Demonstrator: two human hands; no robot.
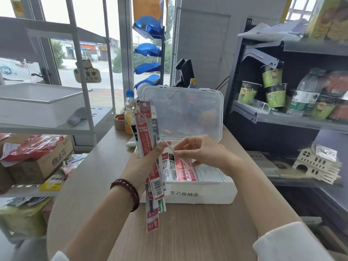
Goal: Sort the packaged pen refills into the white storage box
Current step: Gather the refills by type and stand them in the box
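Refill packs point(144, 132) | clasped by left fingers point(159, 148) | slim packet point(168, 144) between right fingers point(181, 153)

Wood-grain worktop point(188, 232) w/ rounded near-left corner. Big glass windows point(90, 34) at back, daylight coming in, street visible outside. White rack point(82, 72) on left, dark grey metal shelving point(301, 121) on right. Pale grey wall point(203, 44) btwn windows & shelving.

- Drink bottle point(129, 110) with a blue cap, standing just beyond the left hand point(145, 162).
- Roll of tape point(119, 121) beside that bottle.
- Cardboard box point(37, 162), well left of the left hand.
- Green noodle cups point(275, 91) on a shelf point(282, 118), up and right of the right hand point(201, 153).
- Small wooden house point(316, 164), well right of the right hand.
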